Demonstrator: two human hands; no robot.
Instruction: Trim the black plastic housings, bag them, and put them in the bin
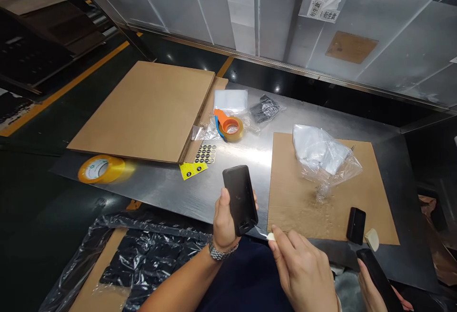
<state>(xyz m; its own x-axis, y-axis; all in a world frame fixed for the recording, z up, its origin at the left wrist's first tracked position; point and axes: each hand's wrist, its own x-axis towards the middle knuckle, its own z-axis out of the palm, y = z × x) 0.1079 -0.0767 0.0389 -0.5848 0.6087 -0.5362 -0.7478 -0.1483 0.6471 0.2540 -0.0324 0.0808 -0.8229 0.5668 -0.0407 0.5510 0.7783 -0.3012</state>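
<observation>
My left hand [223,221] is closed around a flat black rectangular device [240,200] and holds it upright over the near edge of the steel table [160,188]. A metal watch is on that wrist. My right hand [300,264] pinches a small white tab [271,236] just below the device's lower end. A thin strip seems to run from the tab up to the device.
A brown cardboard sheet [332,207] lies on the right with a crumpled clear bag [321,155], a small black device [356,225] and a white piece [372,239] on it. Flat cartons [146,107], tape rolls [102,168], a tape dispenser [228,126] and sticker sheets [200,159] lie at left. Another person's hand [371,288] holds a black item at bottom right.
</observation>
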